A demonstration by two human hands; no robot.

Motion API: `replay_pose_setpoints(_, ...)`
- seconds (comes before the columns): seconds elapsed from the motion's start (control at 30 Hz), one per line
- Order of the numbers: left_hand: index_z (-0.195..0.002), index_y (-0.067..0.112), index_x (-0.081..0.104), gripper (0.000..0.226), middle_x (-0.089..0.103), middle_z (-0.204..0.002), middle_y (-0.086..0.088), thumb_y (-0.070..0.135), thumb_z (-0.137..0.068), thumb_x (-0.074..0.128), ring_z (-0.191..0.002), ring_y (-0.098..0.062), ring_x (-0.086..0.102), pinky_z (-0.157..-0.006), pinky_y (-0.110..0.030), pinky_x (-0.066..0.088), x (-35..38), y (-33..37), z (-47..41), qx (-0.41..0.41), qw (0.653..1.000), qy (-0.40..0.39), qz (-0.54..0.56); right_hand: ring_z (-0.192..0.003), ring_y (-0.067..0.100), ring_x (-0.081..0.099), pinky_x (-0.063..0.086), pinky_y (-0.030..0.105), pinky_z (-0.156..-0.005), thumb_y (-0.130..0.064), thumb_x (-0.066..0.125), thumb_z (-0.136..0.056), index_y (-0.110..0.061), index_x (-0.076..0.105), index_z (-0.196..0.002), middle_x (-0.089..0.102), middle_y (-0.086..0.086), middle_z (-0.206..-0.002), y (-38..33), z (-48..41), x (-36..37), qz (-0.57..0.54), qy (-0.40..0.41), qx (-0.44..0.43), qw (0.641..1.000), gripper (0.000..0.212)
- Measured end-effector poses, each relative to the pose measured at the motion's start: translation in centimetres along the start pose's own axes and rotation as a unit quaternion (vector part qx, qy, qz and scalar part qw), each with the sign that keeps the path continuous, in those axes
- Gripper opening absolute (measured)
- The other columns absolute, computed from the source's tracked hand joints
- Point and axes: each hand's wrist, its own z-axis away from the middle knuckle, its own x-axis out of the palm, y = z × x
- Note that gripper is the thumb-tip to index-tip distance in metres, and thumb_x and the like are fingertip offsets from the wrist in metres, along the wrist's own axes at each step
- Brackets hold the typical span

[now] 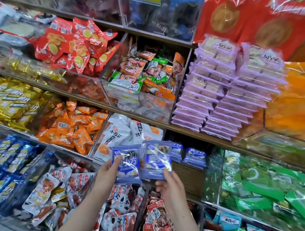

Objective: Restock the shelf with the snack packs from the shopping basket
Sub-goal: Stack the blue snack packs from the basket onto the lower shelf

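Now I see my left hand (108, 172) pinching a blue snack pack (127, 164) by its lower edge, and my right hand (170, 187) pinching a second blue pack (158, 158) just beside it. Both are held upright in front of the shelf (185, 130), near a compartment of matching blue packs (195, 157)

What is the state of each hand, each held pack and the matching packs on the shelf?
Left hand: pinches left blue snack pack, held upright.
Right hand: pinches right blue snack pack, held upright.
Shelved blue packs: standing at the back, bare shelf in front.
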Motion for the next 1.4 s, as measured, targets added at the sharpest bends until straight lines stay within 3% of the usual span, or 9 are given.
replay_pose_setpoints(0.37, -0.124, 0.002, 0.055, 0.061, 0.05, -0.128, -0.032, 0.049, -0.086, 0.061, -0.117, -0.039, 0.054, -0.106, -0.053, 0.035, -0.1, -0.8, -1.4, -0.003, 1.0, -0.004, 0.011, -0.073, 0.017, 0.059, 0.053, 0.027, -0.069, -0.013, 0.053, -0.095, 0.0, 0.031, -0.143, 0.058, 0.01, -0.091, -4.0, -8.2, -3.8, -0.029, 0.174, -0.028, 0.984, 0.054)
replay_pose_setpoints(0.5, -0.101, 0.005, 0.065, 0.042, 0.056, -0.089, -0.023, 0.045, -0.088, 0.059, -0.062, -0.029, 0.061, -0.097, -0.055, 0.041, -0.1, -0.7, -1.4, 0.015, 0.999, -0.028, 0.0, -0.09, 0.027, 0.063, 0.05, 0.033, -0.083, -0.016, 0.051, -0.097, -0.002, 0.031, -0.143, 0.061, 0.016, -0.11, -4.6, -12.0, -2.8, 0.056, 0.193, -0.018, 0.979, 0.052)
replay_pose_setpoints(0.63, -0.123, 0.005, 0.059, 0.07, 0.067, -0.118, -0.012, 0.057, -0.077, 0.062, -0.112, -0.026, 0.061, -0.105, -0.047, 0.041, -0.3, -0.8, -1.5, 0.007, 1.0, -0.025, 0.007, -0.096, 0.035, 0.062, 0.048, 0.04, -0.085, -0.033, 0.043, -0.099, -0.002, 0.054, -0.126, 0.058, 0.022, -0.12, -4.0, -14.0, -3.3, 0.513, 0.22, -0.042, 0.829, 0.043)
replay_pose_setpoints(0.8, -0.117, 0.01, 0.062, 0.052, 0.073, -0.105, 0.0, 0.05, -0.085, 0.06, -0.104, -0.018, 0.064, -0.098, -0.039, 0.045, -0.3, -0.6, -1.7, 0.0, 1.0, -0.017, -0.002, -0.095, 0.035, 0.062, 0.048, 0.037, -0.074, -0.037, 0.045, -0.097, -0.013, 0.053, -0.126, 0.041, 0.015, -0.134, -4.2, -13.7, -3.1, 0.656, 0.228, -0.046, 0.718, 0.039)
replay_pose_setpoints(0.97, -0.103, 0.021, 0.065, 0.042, 0.074, -0.087, 0.009, 0.055, -0.078, 0.062, -0.083, -0.008, 0.067, -0.082, -0.037, 0.05, -0.4, -1.0, -1.3, 0.015, 0.998, -0.052, 0.019, -0.102, 0.028, 0.059, 0.045, 0.03, -0.077, -0.04, 0.045, -0.096, -0.011, 0.049, -0.131, 0.055, 0.012, -0.126, -3.6, -9.6, -2.6, 0.521, 0.184, -0.127, 0.824, 0.045)
replay_pose_setpoints(1.17, -0.135, 0.012, 0.047, 0.092, 0.057, -0.133, -0.008, 0.059, -0.061, 0.074, -0.124, -0.028, 0.052, -0.107, -0.055, 0.037, 1.6, -1.1, -0.2, -0.019, 0.987, -0.089, 0.131, -0.075, -0.006, 0.059, 0.042, 0.005, -0.065, -0.033, 0.051, -0.093, -0.035, 0.063, -0.094, 0.066, -0.018, -0.083, -0.4, 0.3, 0.1, 0.384, -0.075, -0.136, 0.91, 0.012)
replay_pose_setpoints(1.27, -0.117, 0.017, 0.055, 0.054, 0.062, -0.119, 0.005, 0.055, -0.08, 0.063, -0.11, -0.019, 0.058, -0.103, -0.037, 0.043, 3.1, -1.5, 0.1, 0.038, 0.995, -0.086, 0.02, -0.057, 0.008, 0.057, 0.044, 0.017, -0.052, -0.025, 0.049, -0.095, -0.02, 0.064, -0.096, 0.062, -0.004, -0.066, 0.5, 1.6, 0.3, 0.243, -0.064, -0.089, 0.964, 0.016)
replay_pose_setpoints(1.33, -0.093, 0.021, 0.061, 0.04, 0.06, -0.082, 0.018, 0.058, -0.081, 0.057, -0.079, -0.011, 0.056, -0.075, -0.01, 0.043, 3.7, -1.2, 0.4, 0.132, 0.982, -0.098, -0.088, -0.055, 0.013, 0.057, 0.045, 0.022, -0.05, -0.02, 0.048, -0.095, -0.012, 0.062, -0.099, 0.061, 0.004, -0.065, 0.4, 1.9, 0.0, 0.179, -0.046, -0.082, 0.979, 0.016)
replay_pose_setpoints(1.4, -0.078, 0.014, 0.056, 0.047, 0.046, -0.057, 0.016, 0.061, -0.08, 0.05, -0.058, -0.009, 0.042, -0.055, -0.013, 0.034, 4.2, -0.6, 0.9, 0.202, 0.963, -0.118, -0.132, -0.055, 0.015, 0.057, 0.047, 0.024, -0.051, -0.017, 0.054, -0.092, -0.01, 0.062, -0.1, 0.061, 0.006, -0.065, 0.5, 1.9, -0.5, 0.144, -0.039, -0.076, 0.986, 0.014)
